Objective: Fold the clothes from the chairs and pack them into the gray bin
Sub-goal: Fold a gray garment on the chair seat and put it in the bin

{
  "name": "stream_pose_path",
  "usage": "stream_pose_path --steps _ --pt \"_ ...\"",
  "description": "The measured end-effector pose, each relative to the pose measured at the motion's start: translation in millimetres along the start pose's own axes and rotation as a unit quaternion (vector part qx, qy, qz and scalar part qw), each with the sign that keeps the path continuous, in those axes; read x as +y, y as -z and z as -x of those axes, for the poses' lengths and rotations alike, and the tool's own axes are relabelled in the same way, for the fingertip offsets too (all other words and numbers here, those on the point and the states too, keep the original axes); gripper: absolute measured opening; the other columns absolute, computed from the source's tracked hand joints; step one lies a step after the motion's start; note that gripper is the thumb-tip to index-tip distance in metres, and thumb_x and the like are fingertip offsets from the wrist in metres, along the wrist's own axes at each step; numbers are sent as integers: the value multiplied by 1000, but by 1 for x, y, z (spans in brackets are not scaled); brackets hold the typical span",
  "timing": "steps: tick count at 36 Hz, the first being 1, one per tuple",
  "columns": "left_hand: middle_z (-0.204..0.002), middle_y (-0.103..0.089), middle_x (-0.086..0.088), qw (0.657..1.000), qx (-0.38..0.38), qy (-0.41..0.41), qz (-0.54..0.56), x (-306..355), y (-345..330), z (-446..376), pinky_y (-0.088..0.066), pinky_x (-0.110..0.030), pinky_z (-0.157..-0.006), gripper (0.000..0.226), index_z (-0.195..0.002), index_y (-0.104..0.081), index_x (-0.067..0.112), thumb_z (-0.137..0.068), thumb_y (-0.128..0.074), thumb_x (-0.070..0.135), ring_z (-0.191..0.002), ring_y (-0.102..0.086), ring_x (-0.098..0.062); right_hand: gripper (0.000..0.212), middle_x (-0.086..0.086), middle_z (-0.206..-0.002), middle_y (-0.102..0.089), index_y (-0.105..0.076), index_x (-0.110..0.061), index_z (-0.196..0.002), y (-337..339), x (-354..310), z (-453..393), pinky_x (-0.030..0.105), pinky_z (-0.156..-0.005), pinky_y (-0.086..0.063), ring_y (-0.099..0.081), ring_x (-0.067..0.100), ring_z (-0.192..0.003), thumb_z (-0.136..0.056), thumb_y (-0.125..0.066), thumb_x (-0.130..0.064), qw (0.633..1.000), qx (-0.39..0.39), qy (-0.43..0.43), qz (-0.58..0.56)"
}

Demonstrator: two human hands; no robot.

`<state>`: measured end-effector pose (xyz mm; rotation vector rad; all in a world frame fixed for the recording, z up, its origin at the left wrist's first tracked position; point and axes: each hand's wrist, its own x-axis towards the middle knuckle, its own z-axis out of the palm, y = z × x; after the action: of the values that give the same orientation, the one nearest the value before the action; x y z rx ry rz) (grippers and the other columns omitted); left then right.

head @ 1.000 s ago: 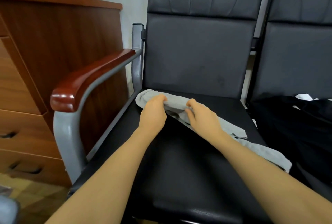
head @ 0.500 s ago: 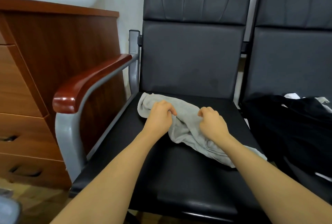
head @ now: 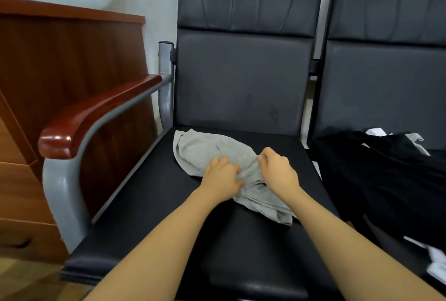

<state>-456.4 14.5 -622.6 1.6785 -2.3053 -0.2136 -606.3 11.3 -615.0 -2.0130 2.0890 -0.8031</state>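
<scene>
A light gray garment (head: 207, 153) lies on the seat of the left black chair (head: 149, 209), its long axis running diagonally from the back left corner of the seat, near the backrest, toward the front right. It is soft, crumpled knit cloth, broad and rounded at the far end, bunched and narrow at the near end, where loose folds trail off. The left hand (head: 220, 177) presses on the middle of the cloth with fingers curled, gripping a fold. The right hand (head: 277, 170), just beside it, pinches the cloth between bent fingers and thumb. On the neighbouring chair (head: 386, 83) to the right lies a heap of black clothes (head: 376, 180) with bits of white cloth (head: 375, 131) showing.
</scene>
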Motion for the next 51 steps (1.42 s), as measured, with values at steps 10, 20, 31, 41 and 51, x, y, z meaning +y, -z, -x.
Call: stream_pose_path --steps 10,20,31,41,51 --pt "-100 -33 -1 988 116 86 52 -24 25 -5 -25 -34 -95 29 -95 -54 10 -98 -39 34 -106 -33 -26 34 -13 -107 -40 -47 -36 -112 2 -14 -5 33 -94 -31 -44 9 -94 -87 -54 -14 969 -39 118 -211" --pt "-98 -37 0 981 126 102 108 -30 35 -7 -22 -30 -87 26 -79 -46 11 -96 -39 29 -96 -28 -20 61 -15 -116 -28 -47 -36 -118 -14 -12 2 26 -91 -16 -28 9 -102 -66 -69 -60 977 47 209 -12" --pt "-94 -37 -1 986 150 73 19 -37 36 -3 -25 -29 -87 28 -83 -51 11 -97 -38 33 -91 -28 -17 30 5 -86 -57 -63 -8 -109 -12 -17 -2 33 -57 -46 -50 21 -65 -84 -46 -8 927 130 338 95" --pt "-106 -31 2 993 109 20 26 -45 45 1 -24 -28 -96 24 -116 -48 16 -94 -39 22 -100 -28 -18 25 3 -99 -61 -66 -7 -106 -4 -12 -3 29 -51 -43 -61 19 -69 -85 -56 3 960 125 250 -25" --pt "-110 -36 5 996 86 -34 -2 -66 61 13 -33 -20 -82 36 -116 -48 14 -88 -43 -8 -100 -33 -11 28 -3 -97 -59 -66 -9 -107 -5 -24 -5 29 -77 -52 -59 13 -80 -96 -41 1 957 118 132 -231"
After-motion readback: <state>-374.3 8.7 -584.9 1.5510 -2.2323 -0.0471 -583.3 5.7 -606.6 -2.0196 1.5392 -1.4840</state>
